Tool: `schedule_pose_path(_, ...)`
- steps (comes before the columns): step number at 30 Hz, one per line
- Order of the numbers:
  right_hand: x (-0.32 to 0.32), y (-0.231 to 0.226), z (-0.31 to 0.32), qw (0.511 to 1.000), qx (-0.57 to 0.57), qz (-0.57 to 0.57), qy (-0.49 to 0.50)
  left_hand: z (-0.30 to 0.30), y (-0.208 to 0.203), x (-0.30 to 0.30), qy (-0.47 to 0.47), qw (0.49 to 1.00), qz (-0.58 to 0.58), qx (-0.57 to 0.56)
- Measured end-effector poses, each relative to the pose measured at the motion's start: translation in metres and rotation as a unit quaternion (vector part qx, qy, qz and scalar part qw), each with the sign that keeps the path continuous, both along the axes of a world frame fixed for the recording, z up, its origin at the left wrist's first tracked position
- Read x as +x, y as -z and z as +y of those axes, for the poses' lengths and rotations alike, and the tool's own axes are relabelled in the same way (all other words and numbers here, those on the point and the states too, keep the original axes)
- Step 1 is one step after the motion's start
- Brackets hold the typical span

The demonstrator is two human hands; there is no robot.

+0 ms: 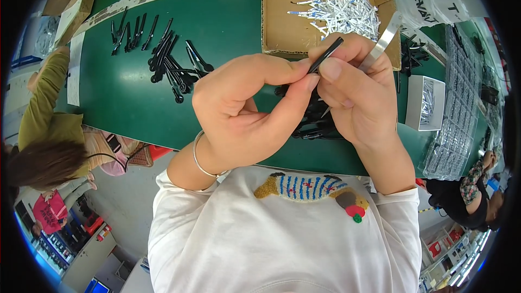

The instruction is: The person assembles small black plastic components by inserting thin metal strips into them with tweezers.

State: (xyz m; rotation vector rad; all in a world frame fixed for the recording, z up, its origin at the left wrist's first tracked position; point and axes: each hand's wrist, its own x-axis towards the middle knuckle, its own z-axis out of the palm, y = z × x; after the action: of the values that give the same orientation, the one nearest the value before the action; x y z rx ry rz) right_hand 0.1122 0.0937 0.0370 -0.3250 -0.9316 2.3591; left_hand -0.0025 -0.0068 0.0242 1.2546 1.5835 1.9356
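Note:
A slim black plastic piece is held up between my two hands, tilted toward the upper right. My left hand pinches its lower end between thumb and finger. The thumb and fingers of my right hand close on the same piece from the other side. Metal tweezers also sit in my right hand, their flat end rising past the knuckles and a thin tip showing below. Beneath the hands lie more black parts, partly hidden. Similar slim black parts with rounded ends lie loosely piled to the left.
A cardboard box of small white-and-blue strips stands behind my hands. To the right are a small white box and clear plastic trays. Other people sit at far left and far right.

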Motion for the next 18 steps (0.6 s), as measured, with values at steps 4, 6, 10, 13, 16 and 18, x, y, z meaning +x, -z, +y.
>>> schedule_pose_path(4, 0.003, 0.000, 0.005, 0.999, -0.001, -0.038, -0.019, 0.001, 0.001, 0.000, -0.002, 1.000, -0.008, 0.002)
schedule_pose_path(6, 0.001, -0.002, 0.002, 0.998, 0.033, -0.057, -0.007, 0.001, 0.002, 0.000, 0.009, 1.000, -0.007, 0.009)
schedule_pose_path(10, 0.001, -0.006, 0.000, 0.993, 0.059, -0.101, 0.003, 0.000, 0.000, 0.001, 0.015, 1.000, -0.015, 0.014)
schedule_pose_path(13, 0.000, -0.004, 0.000, 0.997, 0.051, -0.057, 0.008, -0.002, -0.002, 0.000, 0.019, 1.000, -0.003, -0.010)
schedule_pose_path(16, 0.003, 0.000, 0.003, 0.998, 0.050, -0.026, -0.001, -0.002, -0.001, 0.000, 0.023, 1.000, 0.014, 0.000)
schedule_pose_path(18, 0.005, 0.004, 0.006, 0.999, 0.045, -0.013, -0.013, -0.001, 0.002, 0.001, 0.018, 0.999, 0.032, 0.026)
